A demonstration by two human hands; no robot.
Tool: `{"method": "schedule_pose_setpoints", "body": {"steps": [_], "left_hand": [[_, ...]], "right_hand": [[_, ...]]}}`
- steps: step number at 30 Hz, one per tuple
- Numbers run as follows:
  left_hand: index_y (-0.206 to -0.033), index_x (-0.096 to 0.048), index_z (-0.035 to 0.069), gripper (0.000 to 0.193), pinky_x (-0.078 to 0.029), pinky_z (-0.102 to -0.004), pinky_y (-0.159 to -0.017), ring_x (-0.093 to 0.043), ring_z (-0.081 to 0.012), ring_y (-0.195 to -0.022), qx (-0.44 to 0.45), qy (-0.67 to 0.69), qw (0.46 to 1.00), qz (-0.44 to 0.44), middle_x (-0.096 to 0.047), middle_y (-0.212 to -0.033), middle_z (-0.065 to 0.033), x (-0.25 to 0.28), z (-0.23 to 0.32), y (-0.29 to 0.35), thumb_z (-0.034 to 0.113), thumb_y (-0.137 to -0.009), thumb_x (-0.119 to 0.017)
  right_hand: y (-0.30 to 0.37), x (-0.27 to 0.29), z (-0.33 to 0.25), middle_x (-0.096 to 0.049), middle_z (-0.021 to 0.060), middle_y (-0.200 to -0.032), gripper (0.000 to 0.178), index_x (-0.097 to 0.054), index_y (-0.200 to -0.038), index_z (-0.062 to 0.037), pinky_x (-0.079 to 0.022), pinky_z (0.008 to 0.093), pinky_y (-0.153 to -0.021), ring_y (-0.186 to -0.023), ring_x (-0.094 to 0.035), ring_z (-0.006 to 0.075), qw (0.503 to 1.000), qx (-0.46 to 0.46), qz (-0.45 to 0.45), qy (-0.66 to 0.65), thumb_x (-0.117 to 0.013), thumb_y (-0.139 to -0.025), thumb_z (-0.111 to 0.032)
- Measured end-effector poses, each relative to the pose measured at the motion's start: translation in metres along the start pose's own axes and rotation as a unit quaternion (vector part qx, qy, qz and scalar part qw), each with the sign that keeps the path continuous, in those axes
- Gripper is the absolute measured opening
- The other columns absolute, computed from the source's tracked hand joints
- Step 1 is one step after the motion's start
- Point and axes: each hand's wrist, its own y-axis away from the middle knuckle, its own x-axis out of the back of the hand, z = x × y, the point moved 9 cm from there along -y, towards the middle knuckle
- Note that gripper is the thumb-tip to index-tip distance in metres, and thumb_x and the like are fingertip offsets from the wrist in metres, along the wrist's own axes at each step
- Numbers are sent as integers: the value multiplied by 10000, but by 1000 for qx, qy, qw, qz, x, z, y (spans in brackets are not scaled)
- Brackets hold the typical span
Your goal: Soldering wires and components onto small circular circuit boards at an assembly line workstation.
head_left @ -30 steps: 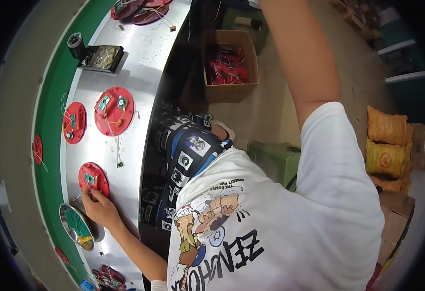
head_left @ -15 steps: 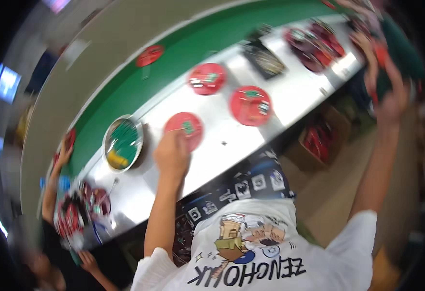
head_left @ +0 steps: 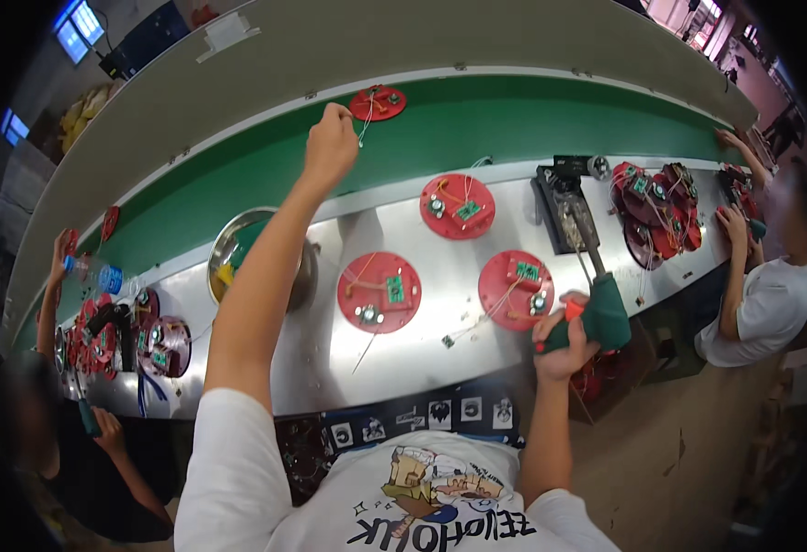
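Note:
My left hand reaches far out over the green conveyor belt, fingers pinched on a thin wire that runs to a red disc with small parts lying on the belt. At the near edge of the steel bench, my right hand is closed round the green handle of a soldering tool. The tool's metal shaft points up toward a black stand. Three more red discs with green circuit boards lie on the bench, at the back, the middle and beside my right hand.
A metal bowl with coloured bits sits behind my left forearm. Stacked red discs lie at the right, where a person in a white shirt works. Another person's arm reaches over more discs at the left, near a water bottle.
The view has swung round to face the bench. My left hand left a disc on the bench and stretched out to the disc on the belt. My right hand came down onto the green-handled tool.

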Motion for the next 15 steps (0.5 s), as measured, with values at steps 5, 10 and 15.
{"method": "schedule_pose_setpoints", "body": {"steps": [5, 10, 15], "left_hand": [[-1155, -660, 35, 682, -500, -493, -896, -637, -400, -1096, 108, -146, 981, -73, -682, -1118, -230, -92, -12, -107, 631, -835, -578], [-1114, -696, -15, 734, -525, -477, -781, -682, -414, -985, 19, -140, 982, -127, -698, -1054, -262, -103, -10, -109, 658, -841, -585], [-989, -655, -28, 392, -483, -545, -855, -616, -474, -1032, -28, -260, 961, -86, -658, -1045, -296, -151, -81, -140, 336, -943, -516]], "right_hand": [[13, 53, -4, -505, 58, -658, 339, -474, -1199, -20, -401, 304, -410, -452, -454, 136, 991, -9, 131, -36, -474, -963, -263], [35, 33, 13, -650, 59, -837, 247, -632, -771, -53, -416, 377, -926, -905, -590, 228, 956, -114, 91, 256, -440, -918, -102], [24, 23, -2, -614, 117, -998, 191, -539, -1131, 13, -496, 318, -658, -653, -617, 179, 989, -21, 144, 13, -456, -963, -26]]}}
